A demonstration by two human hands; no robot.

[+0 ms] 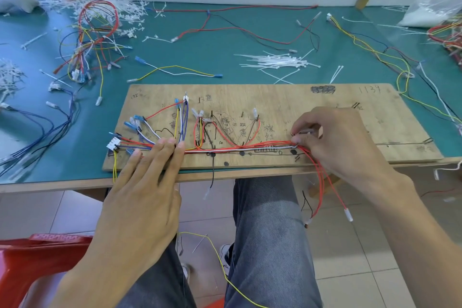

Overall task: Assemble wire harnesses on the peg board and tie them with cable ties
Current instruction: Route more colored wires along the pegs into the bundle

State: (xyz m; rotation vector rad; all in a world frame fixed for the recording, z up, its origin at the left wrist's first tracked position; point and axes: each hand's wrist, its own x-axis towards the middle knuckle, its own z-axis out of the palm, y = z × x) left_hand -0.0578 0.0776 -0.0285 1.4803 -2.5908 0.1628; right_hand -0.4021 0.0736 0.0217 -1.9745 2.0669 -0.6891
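A plywood peg board lies on the green table at the near edge. A wire harness of red, white, yellow and blue wires runs along its lower part, with branches fanned up to pegs. My left hand lies flat with fingers spread, pressing the wires down at the left end of the bundle. My right hand pinches the bundle at its right end, fingers curled around the red and white wires by a peg. Red wires with white terminals hang off the board's front edge below that hand.
A pile of loose white cable ties lies behind the board. Tangled wire sets sit at the back left, more wires at the right edge. A plastic bag is at the far right. A red stool stands lower left.
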